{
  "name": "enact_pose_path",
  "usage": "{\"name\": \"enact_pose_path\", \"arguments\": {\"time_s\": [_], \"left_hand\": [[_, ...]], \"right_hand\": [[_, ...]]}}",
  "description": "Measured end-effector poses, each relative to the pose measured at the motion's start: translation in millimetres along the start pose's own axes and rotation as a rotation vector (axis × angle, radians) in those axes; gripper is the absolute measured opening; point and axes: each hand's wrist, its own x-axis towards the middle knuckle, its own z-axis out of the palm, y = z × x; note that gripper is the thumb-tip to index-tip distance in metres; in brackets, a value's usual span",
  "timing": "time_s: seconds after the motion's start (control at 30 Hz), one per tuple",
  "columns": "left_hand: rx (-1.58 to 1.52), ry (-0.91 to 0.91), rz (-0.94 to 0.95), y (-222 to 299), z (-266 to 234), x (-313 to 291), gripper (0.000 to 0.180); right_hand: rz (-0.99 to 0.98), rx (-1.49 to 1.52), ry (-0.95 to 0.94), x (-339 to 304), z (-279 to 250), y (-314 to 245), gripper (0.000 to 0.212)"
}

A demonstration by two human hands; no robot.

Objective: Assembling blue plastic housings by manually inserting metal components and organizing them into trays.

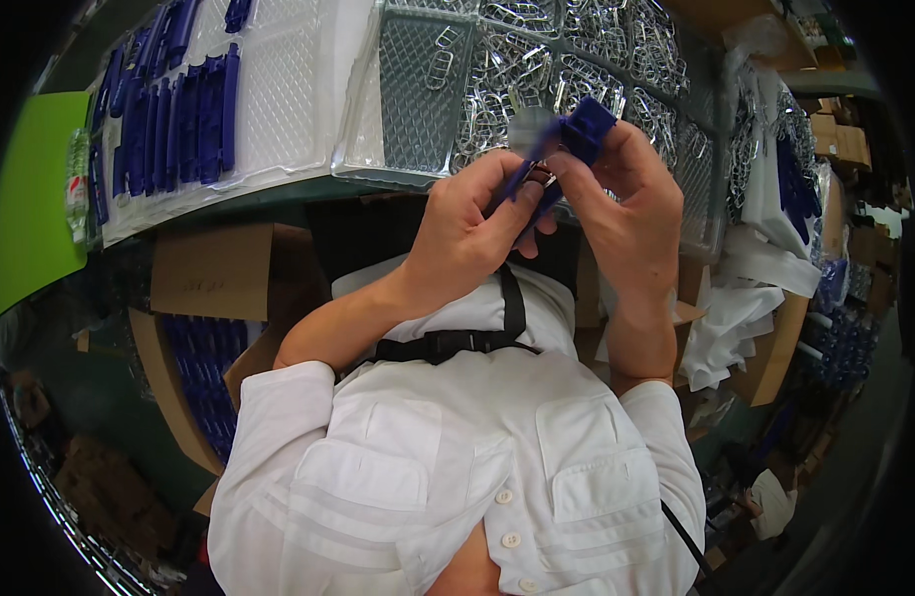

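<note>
In front of my chest, both hands hold a dark blue plastic part (589, 121), long and narrow with a wider end at the upper right. My left hand (467, 223) is closed around its lower length. Thumb and fingers of my right hand (624, 209) pinch it near the wide end. A small shiny metal piece (543, 175) shows between the hands, partly covered by fingers. Just beyond lies a clear plastic tray (403, 177) with compartments, most of them heaped with bent-wire metal loops (497, 94); its near-left compartment holds only a few loops.
More long blue plastic parts (184, 124) lie in rows on a white tray at the left, beside a green panel (30, 199) and a bottle (77, 189). Below the table edge, a cardboard box (145, 358) contains blue parts. White plastic wrapping (731, 333) hangs over a box at right.
</note>
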Motion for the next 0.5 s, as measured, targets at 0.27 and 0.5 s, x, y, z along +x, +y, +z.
{"name": "enact_pose_path", "arguments": {"time_s": [0.27, 0.5], "left_hand": [[0.088, 0.058, 0.122, -9, 6, -5, 0.017], [0.181, 0.076, 0.157, -5, 10, -2, 0.020]], "right_hand": [[0.167, 0.161, -0.142, -2, 0, 2, 0.025], [0.011, 0.241, -0.068, 0, 8, 12, 0.022]]}}
